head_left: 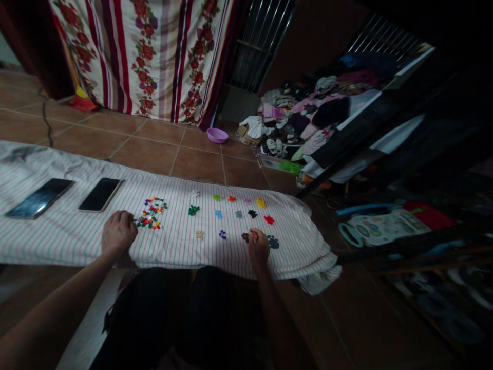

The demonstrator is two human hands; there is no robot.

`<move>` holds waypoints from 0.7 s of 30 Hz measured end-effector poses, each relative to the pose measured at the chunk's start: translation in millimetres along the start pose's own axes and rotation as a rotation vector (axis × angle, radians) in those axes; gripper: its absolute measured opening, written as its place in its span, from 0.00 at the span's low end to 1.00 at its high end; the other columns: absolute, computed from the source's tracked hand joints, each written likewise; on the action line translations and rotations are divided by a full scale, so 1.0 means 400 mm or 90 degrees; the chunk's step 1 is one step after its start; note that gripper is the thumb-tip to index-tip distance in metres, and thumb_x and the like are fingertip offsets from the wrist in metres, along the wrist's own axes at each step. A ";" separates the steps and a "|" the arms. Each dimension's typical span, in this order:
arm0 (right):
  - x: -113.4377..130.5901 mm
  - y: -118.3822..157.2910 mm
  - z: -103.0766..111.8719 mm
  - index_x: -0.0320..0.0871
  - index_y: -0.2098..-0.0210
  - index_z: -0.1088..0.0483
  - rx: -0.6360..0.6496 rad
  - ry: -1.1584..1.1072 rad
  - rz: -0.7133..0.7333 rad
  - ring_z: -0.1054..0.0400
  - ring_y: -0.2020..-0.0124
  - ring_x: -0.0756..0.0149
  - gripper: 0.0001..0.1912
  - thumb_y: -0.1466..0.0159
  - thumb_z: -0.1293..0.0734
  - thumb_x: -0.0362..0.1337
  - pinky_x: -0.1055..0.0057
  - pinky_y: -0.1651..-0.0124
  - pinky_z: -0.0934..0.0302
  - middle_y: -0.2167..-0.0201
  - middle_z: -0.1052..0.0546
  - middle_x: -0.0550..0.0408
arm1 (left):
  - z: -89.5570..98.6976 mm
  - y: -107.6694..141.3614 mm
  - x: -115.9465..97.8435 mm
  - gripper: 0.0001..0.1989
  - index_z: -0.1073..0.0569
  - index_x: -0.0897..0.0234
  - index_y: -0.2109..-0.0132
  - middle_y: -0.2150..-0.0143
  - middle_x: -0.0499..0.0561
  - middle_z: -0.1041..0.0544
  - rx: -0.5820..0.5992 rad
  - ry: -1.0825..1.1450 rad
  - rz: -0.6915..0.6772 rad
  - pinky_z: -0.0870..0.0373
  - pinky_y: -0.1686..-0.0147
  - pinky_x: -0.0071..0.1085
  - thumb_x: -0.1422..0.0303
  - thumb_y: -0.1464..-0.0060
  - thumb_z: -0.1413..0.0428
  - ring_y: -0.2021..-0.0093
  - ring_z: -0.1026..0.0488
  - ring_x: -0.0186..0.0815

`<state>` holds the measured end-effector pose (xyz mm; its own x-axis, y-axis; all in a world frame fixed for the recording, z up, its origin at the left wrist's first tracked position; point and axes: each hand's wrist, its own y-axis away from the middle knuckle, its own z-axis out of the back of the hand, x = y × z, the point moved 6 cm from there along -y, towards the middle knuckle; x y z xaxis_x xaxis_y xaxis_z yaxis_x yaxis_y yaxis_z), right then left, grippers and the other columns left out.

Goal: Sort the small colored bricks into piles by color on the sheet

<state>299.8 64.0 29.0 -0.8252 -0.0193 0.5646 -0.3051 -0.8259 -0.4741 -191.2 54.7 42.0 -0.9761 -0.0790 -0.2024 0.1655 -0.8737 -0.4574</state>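
My left hand [119,231] rests on the striped cloth with its fingers curled. It lies at the left edge of a mixed pile of small coloured pieces [154,209]; what it holds, if anything, is hidden. Beside the small brown pieces [245,237], my right hand [258,246] has its thumb and fingers pinched together, and I cannot make out what is between them. Dark grey pieces [273,242] lie just right of that hand. Around it are sorted clusters: black [252,214], red [268,220], dark blue [222,235], beige [199,235] and green [193,210].
Two phones, one [40,198] farther left and one [100,195] nearer the mixed pile, lie on the cloth [177,252]. More clusters, such as yellow [261,203] and orange [231,199], form the back row. A purple basin [217,135] and heaped clothes [304,113] are beyond.
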 end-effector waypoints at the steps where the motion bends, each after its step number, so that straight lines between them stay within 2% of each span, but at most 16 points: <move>1: -0.007 0.001 -0.003 0.39 0.63 0.27 0.002 0.004 -0.003 0.32 0.64 0.58 0.19 0.39 0.46 0.42 0.63 0.59 0.40 0.67 0.24 0.46 | -0.001 0.000 0.000 0.12 0.30 0.67 0.61 0.61 0.61 0.27 0.000 0.002 0.000 0.32 0.56 0.43 0.70 0.47 0.55 0.58 0.30 0.47; 6: -0.025 0.010 -0.017 0.40 0.64 0.26 0.038 0.013 -0.022 0.32 0.64 0.57 0.19 0.40 0.45 0.40 0.63 0.59 0.39 0.66 0.23 0.45 | -0.001 0.000 -0.001 0.12 0.29 0.68 0.60 0.60 0.63 0.26 0.001 0.021 -0.004 0.32 0.57 0.45 0.70 0.47 0.55 0.58 0.30 0.49; 13: -0.028 0.026 -0.018 0.40 0.61 0.25 0.060 0.006 -0.003 0.30 0.61 0.57 0.21 0.37 0.47 0.40 0.61 0.55 0.38 0.63 0.21 0.45 | 0.000 0.000 -0.002 0.11 0.30 0.66 0.60 0.61 0.62 0.27 0.002 0.020 -0.002 0.31 0.56 0.47 0.70 0.47 0.55 0.59 0.30 0.48; 17: -0.022 0.030 -0.020 0.39 0.61 0.25 0.071 -0.018 0.035 0.29 0.59 0.58 0.21 0.35 0.47 0.42 0.61 0.52 0.37 0.62 0.21 0.44 | 0.001 0.001 -0.003 0.11 0.31 0.65 0.61 0.61 0.60 0.27 -0.007 0.008 0.008 0.32 0.56 0.45 0.69 0.46 0.56 0.59 0.30 0.46; 21: -0.005 0.030 -0.028 0.40 0.59 0.25 0.095 -0.021 0.102 0.29 0.57 0.57 0.19 0.34 0.43 0.44 0.60 0.51 0.38 0.60 0.21 0.45 | -0.003 0.001 -0.002 0.12 0.31 0.66 0.61 0.61 0.60 0.27 -0.005 0.002 0.009 0.32 0.55 0.44 0.69 0.47 0.56 0.59 0.30 0.46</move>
<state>292.6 60.4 14.6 -0.8404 -0.1733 0.5135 -0.0956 -0.8852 -0.4553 -190.3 55.2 41.0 -0.9733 -0.0900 -0.2111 0.1803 -0.8690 -0.4608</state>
